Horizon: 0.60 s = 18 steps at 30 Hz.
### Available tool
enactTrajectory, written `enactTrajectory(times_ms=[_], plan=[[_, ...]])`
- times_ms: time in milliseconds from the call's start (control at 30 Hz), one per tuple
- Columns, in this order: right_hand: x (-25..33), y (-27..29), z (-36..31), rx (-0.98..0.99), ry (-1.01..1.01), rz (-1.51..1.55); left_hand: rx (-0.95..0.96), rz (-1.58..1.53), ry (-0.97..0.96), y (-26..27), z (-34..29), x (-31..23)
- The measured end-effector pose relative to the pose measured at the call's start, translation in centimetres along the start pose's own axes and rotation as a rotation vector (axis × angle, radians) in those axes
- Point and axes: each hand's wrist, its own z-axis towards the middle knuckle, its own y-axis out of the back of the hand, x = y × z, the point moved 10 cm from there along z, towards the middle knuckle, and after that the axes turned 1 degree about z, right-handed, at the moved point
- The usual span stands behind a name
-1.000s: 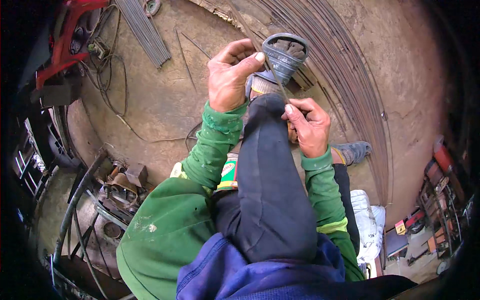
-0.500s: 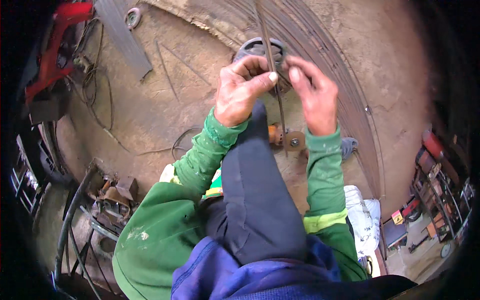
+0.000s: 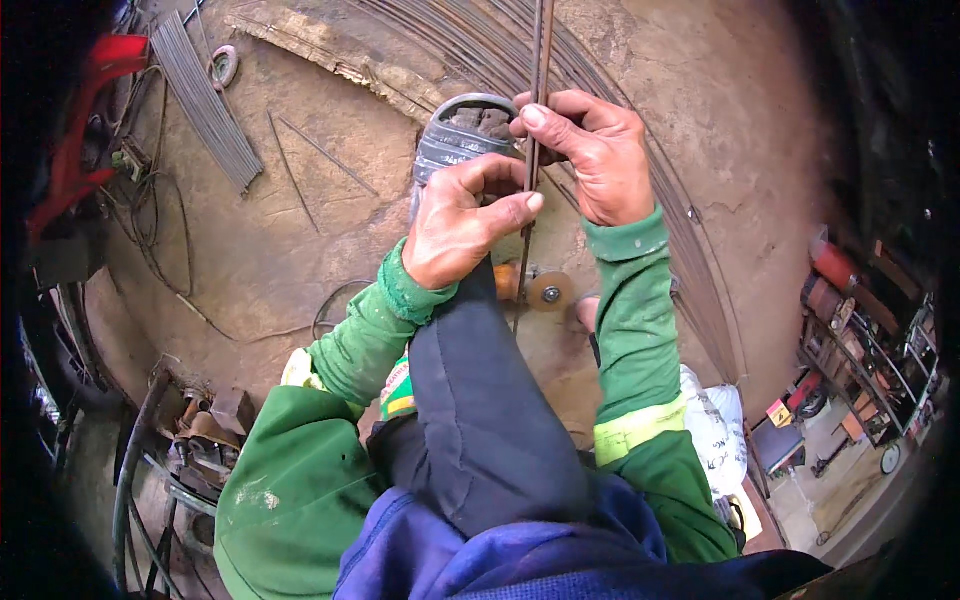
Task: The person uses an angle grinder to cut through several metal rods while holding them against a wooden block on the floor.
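A couple of thin, dark steel rods stand nearly lengthwise in front of me, side by side. My left hand pinches them between thumb and fingers, lower down. Just above it, my right hand closes thumb and fingers on the same rods. Their lower ends pass in front of an angle grinder with an orange body and a round disc on the floor. Behind my left hand is my foot in a grey sandal. Whether the rods touch the grinder, I cannot tell.
Long rods lie curved across the floor beyond and to the right. Cut rods sit in a row at far left, near a small ring-shaped wheel and cables. A white sack and metal clutter are on the right.
My right hand has come in from the side and now grips the rods, above my left hand. My left hand sits a little lower. The whole view has shifted slightly.
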Motion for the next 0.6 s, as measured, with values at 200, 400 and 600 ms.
enactTrajectory(times_ms=[200,400,600], plan=[[-0.16,0.35,-0.41,-0.042,-0.082,-0.113,-0.064,0.111,-0.054,0.56,0.18,-0.15],[0.27,0.55,-0.54,-0.002,-0.010,-0.183,-0.040,0.196,-0.041,0.38,0.13,-0.30],[0.12,0.16,-0.54,0.033,-0.027,-0.094,-0.049,0.197,-0.042,0.49,0.12,0.13]])
